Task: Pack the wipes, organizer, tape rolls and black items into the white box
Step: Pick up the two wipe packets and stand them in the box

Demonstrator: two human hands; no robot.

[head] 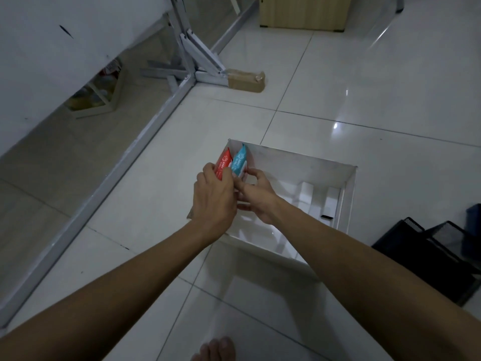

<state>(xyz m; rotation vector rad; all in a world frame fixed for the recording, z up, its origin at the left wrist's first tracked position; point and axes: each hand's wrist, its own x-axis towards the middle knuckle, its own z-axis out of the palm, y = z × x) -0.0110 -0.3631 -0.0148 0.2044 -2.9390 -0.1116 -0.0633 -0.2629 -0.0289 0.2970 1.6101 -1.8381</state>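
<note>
Far left: metal table frame (187, 61) on tiled floor (338, 100), out of play.

Left hand (213, 196): curled round lower end of red wipes pack (224, 162), knuckles up, thumb hidden.

Red wipes pack: standing on edge in far-left corner of white box (299, 162), leaning toward the left wall. Blue wipes pack (240, 161) just beside it, touching, same tilt.

Right hand (256, 196): pinching lower edge of blue wipes pack between thumb and forefinger, other fingers loosely bent.

Step in hand, by judgement: seating both packs side by side in that corner. To do well:
- Press down evenly with both hands, right to the box floor.
- Keep tight to the wall, saving room for the bulkier organizer.
- Release one at a time, guarding against toppling.

Rest of box: white inserts (307, 194); small dark piece near right wall, too small to name.

Far right: black mesh organizer (426, 254) on floor, outside box, not yet packed. No tape rolls in view.
</note>
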